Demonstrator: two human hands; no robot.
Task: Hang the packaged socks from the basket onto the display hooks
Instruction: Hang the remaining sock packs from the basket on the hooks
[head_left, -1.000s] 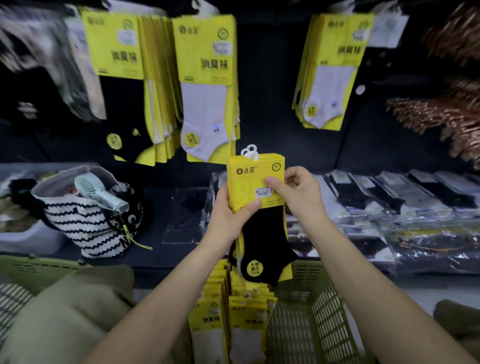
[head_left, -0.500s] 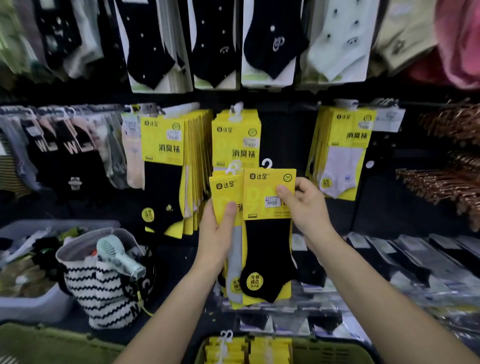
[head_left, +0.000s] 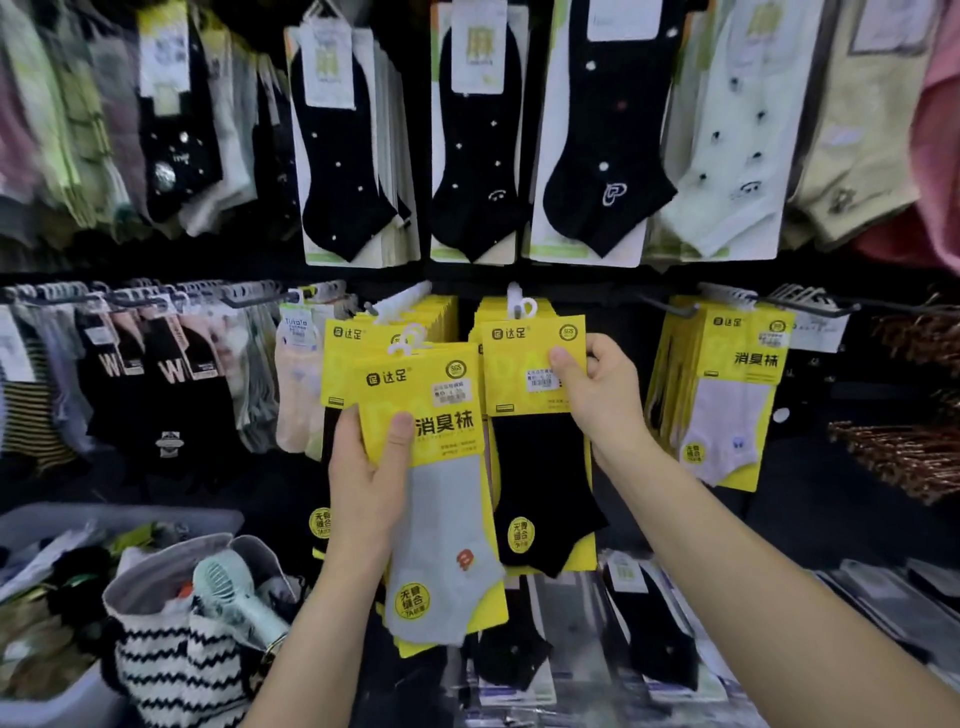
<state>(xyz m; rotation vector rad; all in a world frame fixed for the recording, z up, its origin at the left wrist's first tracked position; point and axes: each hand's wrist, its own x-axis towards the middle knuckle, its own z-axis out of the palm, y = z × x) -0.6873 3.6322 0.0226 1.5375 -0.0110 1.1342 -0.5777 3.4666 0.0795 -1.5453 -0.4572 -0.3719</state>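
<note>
The black sock pack (head_left: 511, 369) hangs upright in front of the middle rail of the display, its yellow card on top and the sock pointing down. The right hand (head_left: 602, 395) pinches the card at its right edge, thumb on the front and fingers curled behind. The pack's white hanger loop (head_left: 525, 307) sticks up from the card's top edge, right against the hung yellow packs (head_left: 485, 312) behind it. I cannot tell whether the loop is already over a hook or just in front of one.

So the target lies straight above and slightly beyond the right hand, which is clearly the nearer one. As I judge it, the next move is a short push away from the body, with the pack's long side kept vertical.

The left hand (head_left: 366, 488) sits lower and to the left, gripping the grey sock pack (head_left: 441, 499) upright by its left edge, with more yellow card showing behind it. A striped bag (head_left: 171, 660) stands at the lower left. The basket is out of view.
</note>
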